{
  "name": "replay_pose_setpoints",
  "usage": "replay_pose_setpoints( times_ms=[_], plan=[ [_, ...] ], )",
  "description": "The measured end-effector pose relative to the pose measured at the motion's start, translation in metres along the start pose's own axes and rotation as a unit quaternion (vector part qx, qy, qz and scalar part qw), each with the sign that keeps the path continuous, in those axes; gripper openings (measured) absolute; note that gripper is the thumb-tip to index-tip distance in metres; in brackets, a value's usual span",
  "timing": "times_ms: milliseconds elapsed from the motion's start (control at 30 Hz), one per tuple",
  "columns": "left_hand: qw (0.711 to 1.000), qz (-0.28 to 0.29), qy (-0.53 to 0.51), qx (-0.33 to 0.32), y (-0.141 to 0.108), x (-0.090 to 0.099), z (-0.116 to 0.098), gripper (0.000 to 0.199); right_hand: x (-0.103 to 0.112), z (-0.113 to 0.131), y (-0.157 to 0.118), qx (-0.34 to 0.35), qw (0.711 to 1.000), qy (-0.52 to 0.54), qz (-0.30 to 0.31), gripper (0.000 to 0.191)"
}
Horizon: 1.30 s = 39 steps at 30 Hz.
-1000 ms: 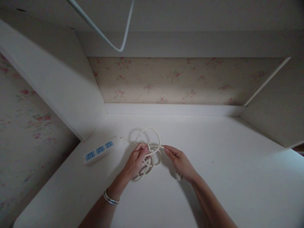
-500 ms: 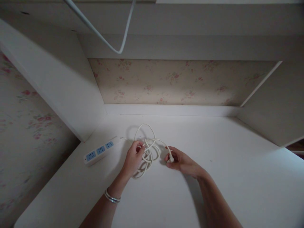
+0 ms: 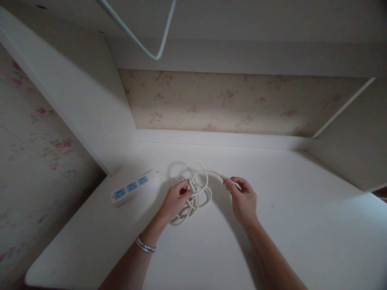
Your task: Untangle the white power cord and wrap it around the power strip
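A white power strip (image 3: 130, 190) with blue socket faces lies on the left of the white desktop. From its far end a cream power cord (image 3: 208, 197) runs into a loose tangle in the middle. My left hand (image 3: 177, 199), with silver bangles at the wrist, pinches the tangled loops of that cord. To the right, my right hand (image 3: 243, 199) has its fingers closed around the plug end of the cord, slightly above the surface. Most of the plug is hidden by the fingers. One stretch of cord arches between both hands.
A white side panel (image 3: 78, 96) rises at the left, and another panel (image 3: 353, 133) stands at the right. Overhead hangs a pale, bent cable (image 3: 157, 58) below the shelf. Flowered wallpaper (image 3: 217, 100) covers the back.
My right hand has turned over and moved right and slightly up with the plug end. The cord between my hands is stretched straighter. The view has shifted a little.
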<state>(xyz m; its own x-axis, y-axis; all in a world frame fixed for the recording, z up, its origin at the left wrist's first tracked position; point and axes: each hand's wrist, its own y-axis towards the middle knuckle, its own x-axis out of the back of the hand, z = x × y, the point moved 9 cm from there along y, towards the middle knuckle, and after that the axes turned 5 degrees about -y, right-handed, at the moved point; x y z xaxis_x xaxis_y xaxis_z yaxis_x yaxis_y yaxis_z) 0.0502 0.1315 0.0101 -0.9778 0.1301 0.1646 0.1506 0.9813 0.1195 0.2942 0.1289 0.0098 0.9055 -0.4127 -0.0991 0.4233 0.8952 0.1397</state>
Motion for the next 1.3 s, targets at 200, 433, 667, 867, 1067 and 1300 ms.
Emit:
replay_pose_setpoints(
  times_ms=[200,433,667,867,1067,1300],
  plan=[
    [0.996,-0.038,0.058,-0.051,0.002,0.009,-0.01,0.01,-0.02,0.01,-0.013,0.038,0.988,-0.095,0.112,0.027],
    [0.999,-0.04,-0.002,-0.012,0.004,0.007,0.0,0.028,-0.01,0.005,-0.005,0.002,0.993,0.007,0.115,0.022],
    [0.998,-0.054,-0.016,-0.016,0.004,0.011,0.001,0.029,-0.023,0.006,-0.014,-0.018,0.982,-0.024,0.185,0.022],
    [0.999,-0.043,-0.023,-0.005,0.003,0.008,0.004,0.04,-0.049,0.005,-0.035,-0.066,0.949,-0.053,0.303,0.028],
    [0.997,-0.08,-0.017,-0.014,0.002,0.014,0.0,0.028,-0.049,-0.001,-0.032,-0.065,0.973,-0.04,0.219,0.03],
    [0.992,-0.127,-0.013,0.006,0.003,0.025,0.01,0.025,-0.046,-0.003,-0.023,-0.045,0.983,0.003,0.178,0.034]
  ],
)
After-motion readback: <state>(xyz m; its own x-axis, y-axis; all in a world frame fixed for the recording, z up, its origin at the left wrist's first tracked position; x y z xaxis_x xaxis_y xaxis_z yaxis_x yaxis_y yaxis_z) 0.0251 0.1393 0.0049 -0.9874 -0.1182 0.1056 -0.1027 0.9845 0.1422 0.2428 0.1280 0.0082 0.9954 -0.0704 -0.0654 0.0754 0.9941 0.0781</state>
